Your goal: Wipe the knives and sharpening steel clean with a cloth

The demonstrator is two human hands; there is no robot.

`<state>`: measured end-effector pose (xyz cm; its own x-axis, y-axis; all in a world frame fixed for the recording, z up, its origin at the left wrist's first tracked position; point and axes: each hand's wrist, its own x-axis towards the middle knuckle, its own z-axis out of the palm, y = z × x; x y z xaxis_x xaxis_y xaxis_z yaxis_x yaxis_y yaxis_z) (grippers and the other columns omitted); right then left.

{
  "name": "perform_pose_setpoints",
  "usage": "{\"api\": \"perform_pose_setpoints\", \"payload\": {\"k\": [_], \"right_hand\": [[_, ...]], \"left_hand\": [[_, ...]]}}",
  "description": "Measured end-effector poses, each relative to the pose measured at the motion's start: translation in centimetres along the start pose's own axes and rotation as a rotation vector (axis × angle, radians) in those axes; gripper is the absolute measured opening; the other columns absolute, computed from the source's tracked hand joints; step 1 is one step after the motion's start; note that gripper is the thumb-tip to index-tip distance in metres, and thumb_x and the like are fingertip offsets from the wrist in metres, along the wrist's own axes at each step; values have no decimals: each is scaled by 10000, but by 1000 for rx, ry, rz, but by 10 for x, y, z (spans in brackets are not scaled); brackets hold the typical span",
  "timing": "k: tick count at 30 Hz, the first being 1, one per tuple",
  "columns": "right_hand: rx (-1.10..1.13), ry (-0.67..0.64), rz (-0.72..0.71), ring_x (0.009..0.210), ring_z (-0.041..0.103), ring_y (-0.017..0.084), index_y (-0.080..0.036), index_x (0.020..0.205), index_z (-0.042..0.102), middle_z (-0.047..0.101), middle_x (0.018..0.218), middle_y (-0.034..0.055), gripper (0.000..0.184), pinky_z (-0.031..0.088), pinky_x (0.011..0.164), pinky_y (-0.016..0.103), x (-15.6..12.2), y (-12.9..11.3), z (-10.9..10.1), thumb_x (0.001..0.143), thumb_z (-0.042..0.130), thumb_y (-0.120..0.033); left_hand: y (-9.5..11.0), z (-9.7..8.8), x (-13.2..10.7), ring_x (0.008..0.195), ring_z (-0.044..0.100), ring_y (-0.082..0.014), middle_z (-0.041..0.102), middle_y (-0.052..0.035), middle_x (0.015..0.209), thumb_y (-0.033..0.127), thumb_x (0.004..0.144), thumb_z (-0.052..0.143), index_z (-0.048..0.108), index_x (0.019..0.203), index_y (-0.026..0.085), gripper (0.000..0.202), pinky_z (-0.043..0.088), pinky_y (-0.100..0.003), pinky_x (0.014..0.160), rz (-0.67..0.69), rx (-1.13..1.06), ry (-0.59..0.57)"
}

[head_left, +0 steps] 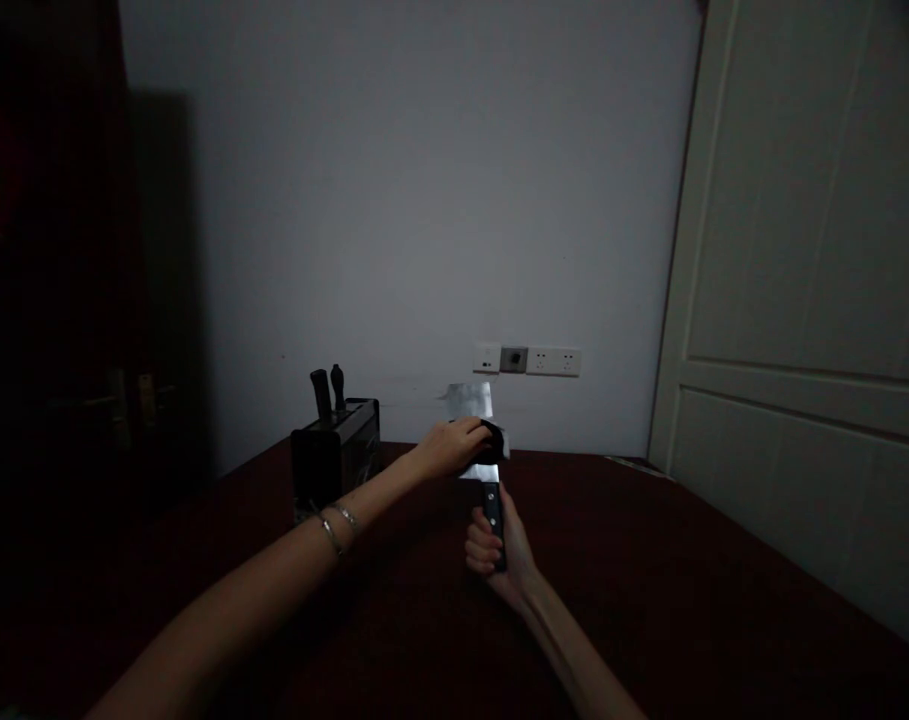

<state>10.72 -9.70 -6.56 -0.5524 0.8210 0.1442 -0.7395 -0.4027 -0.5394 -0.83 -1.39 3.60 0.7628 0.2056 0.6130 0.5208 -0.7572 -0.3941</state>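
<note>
Cleaver [472, 402] held upright over the middle of the table [649, 570], its broad blade pointing up and its flat side facing the person. The right hand [493, 553] is clenched around the black handle from below, the fingers wrapped tight and the thumb side turned up. The left hand [449, 447] reaches in from the left and grips a dark cloth [497, 437], pressing it against the lower part of the blade just above the handle. The cloth hides the bottom edge of the blade, so only the upper part of the steel shows, pale against the wall [424, 200]. 2 thin bracelets [335, 524] sit on the left wrist.

To the left of the hands, near the back edge of the table, stands a black knife block [335, 458] with 2 dark handles [321, 394] sticking up from its top. It stands apart from the left forearm, which crosses in front of it. The table wears a dark red cover. Behind the cleaver, low on the wall, runs a short row of sockets [529, 360]. A pale panelled door [806, 300] fills the right side, and the left side of the room is in deep shadow.
</note>
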Motion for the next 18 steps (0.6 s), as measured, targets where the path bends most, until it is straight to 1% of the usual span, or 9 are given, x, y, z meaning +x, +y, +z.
{"api": "perform_pose_setpoints", "payload": {"k": [2,5,8,10,12,14,18], "right_hand": [[27,18,-38,295,79,17,-172,436,374,198,318,-104,584,124,281,131,-1,-4,1,787,332,-637],[53,36,-42,301,71,16,-170,433,380,193,317,-104,576,123,280,125,-1,-7,1,797,333,-614],[57,25,-31,296,79,16,-166,441,406,198,318,-103,569,122,278,126,0,-7,-1,796,337,-606],[48,8,-33,291,90,16,-163,448,421,203,320,-102,562,124,278,127,0,-7,-2,793,347,-600],[40,-2,-26,289,93,15,-163,448,423,200,319,-105,555,124,278,128,0,-7,-2,784,371,-601],[39,-9,-23,289,93,15,-163,441,413,199,318,-106,554,126,279,129,0,-7,-3,777,386,-603],[35,-12,-27,291,98,18,-168,435,388,195,322,-106,570,134,281,131,1,-8,-4,770,376,-628]], "left_hand": [[10,0,-8,833,543,-149,567,-55,930,259,877,431,557,999,171,196,447,-246,688,56,-24,17],[19,1,-16,918,523,-168,566,-74,986,220,872,437,570,980,154,184,450,-292,773,86,-90,75],[20,5,-18,1063,473,-173,542,-89,1135,174,883,403,547,1058,151,228,420,-331,884,133,-183,139],[17,8,-19,1171,404,-177,505,-94,1228,144,893,363,513,1127,144,278,386,-348,945,167,-217,153],[16,10,-21,1262,307,-182,455,-100,1300,122,896,332,480,1178,129,318,338,-369,997,185,-223,118],[16,8,-23,1310,226,-181,402,-104,1350,131,898,319,440,1225,121,348,284,-388,1036,189,-210,49],[22,-5,-26,1339,134,-183,261,-100,1429,269,911,323,307,1330,135,440,207,-403,1068,180,-164,-108]]}}
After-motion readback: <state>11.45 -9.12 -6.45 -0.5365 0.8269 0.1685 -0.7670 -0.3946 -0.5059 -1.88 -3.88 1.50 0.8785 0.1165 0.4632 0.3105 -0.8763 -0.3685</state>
